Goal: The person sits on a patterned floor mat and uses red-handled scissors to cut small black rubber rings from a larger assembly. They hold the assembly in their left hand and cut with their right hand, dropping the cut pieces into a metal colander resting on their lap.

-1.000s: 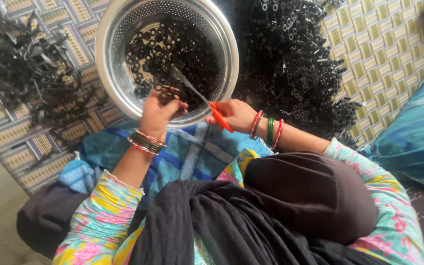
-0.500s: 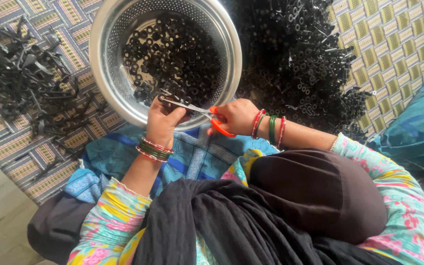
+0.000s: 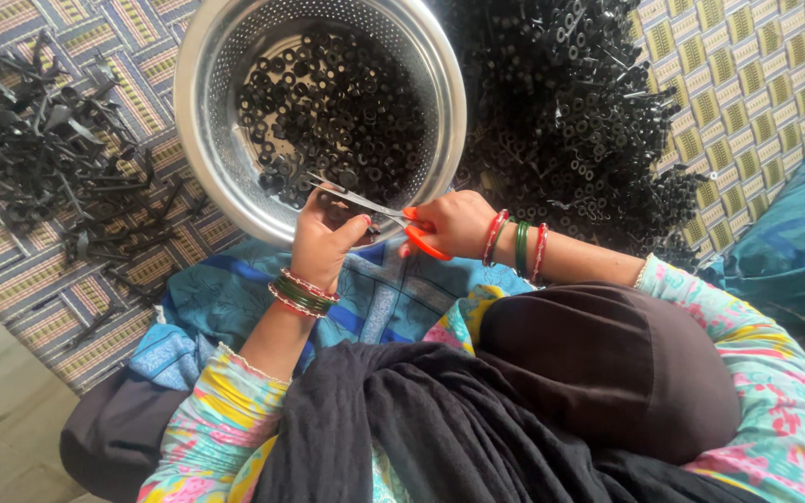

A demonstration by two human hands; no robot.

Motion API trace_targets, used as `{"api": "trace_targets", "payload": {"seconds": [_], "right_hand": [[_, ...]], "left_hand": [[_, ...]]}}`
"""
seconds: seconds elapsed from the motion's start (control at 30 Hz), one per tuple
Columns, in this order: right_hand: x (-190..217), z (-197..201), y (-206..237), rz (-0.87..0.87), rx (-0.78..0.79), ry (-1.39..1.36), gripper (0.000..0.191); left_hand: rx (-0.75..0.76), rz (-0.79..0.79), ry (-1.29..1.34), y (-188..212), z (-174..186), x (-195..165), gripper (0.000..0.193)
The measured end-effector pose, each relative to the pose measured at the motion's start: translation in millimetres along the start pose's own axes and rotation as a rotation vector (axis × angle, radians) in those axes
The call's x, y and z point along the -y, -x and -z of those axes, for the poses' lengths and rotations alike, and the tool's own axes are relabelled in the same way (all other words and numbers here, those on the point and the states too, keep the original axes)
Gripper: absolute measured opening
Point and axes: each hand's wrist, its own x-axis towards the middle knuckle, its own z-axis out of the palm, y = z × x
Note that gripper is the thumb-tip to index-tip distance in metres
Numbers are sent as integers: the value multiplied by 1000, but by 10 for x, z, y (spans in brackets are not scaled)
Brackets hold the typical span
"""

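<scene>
Cutting step in hand: right hand point(image 3: 454, 224) clenched on orange-handled scissors point(image 3: 393, 219), blades over the near rim of the steel colander point(image 3: 440, 121); left hand point(image 3: 323, 242) pinching a small black part point(image 3: 333, 197) at the blades, detail too small to tell. Cut black rings point(image 3: 328, 102) inside the colander, uncut black strips point(image 3: 570, 121) heaped right, trimmed stems point(image 3: 39, 158) left on the patterned mat point(image 3: 766, 65). Next move, by judgement: steady left grip, clean cut above the colander.
</scene>
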Motion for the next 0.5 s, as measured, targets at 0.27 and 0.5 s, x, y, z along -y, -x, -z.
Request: {"api": "trace_targets", "payload": {"seconds": [0.27, 0.5], "right_hand": [[16, 65, -22, -3, -16, -56, 49], [32, 85, -28, -95, 42, -127, 42]], "left_hand": [[75, -105, -238, -20, 9, 99, 27], [-10, 205, -149, -21, 47, 8, 18]]}}
